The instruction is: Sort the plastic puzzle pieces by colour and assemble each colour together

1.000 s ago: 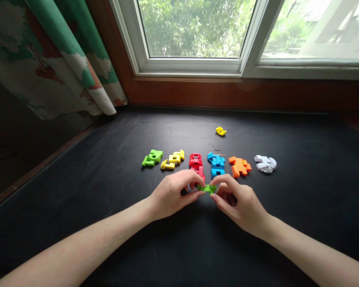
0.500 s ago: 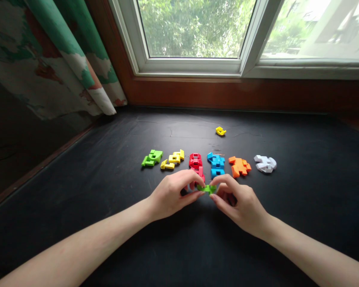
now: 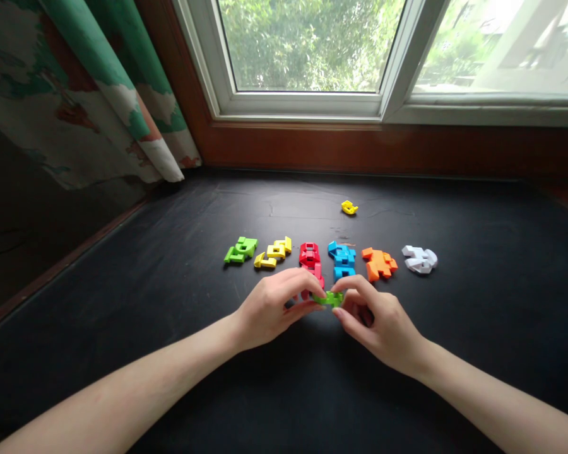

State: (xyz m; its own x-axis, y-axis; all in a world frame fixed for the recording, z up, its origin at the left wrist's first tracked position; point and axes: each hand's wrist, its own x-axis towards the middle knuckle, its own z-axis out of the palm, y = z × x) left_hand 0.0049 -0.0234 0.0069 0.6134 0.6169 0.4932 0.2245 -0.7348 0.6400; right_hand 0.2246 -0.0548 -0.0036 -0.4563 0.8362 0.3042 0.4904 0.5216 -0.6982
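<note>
Presently, the left hand (image 3: pixel 269 312) and right hand (image 3: pixel 381 328) pinch a small green block piece (image 3: pixel 329 299) between closed fingertips (image 3: pixel 339 283) over the black surface (image 3: pixel 123 328), six coloured block figures (image 3: pixel 341 257) lying formed in a row beyond, one small yellow piece (image 3: pixel 349 207) apart.

Count: 2 grips, left grip (image 3: pixel 269 309) and right grip (image 3: pixel 378 328). 1 green block piece (image 3: pixel 329 299) between them. 6 block figures beyond: lime figure (image 3: pixel 240 250), yellow figure (image 3: pixel 275 251), red figure (image 3: pixel 309 254), blue figure (image 3: pixel 341 255), orange figure (image 3: pixel 377 263), white figure (image 3: pixel 420 259). 1 small yellow piece (image 3: pixel 349 207) farther out.
</note>
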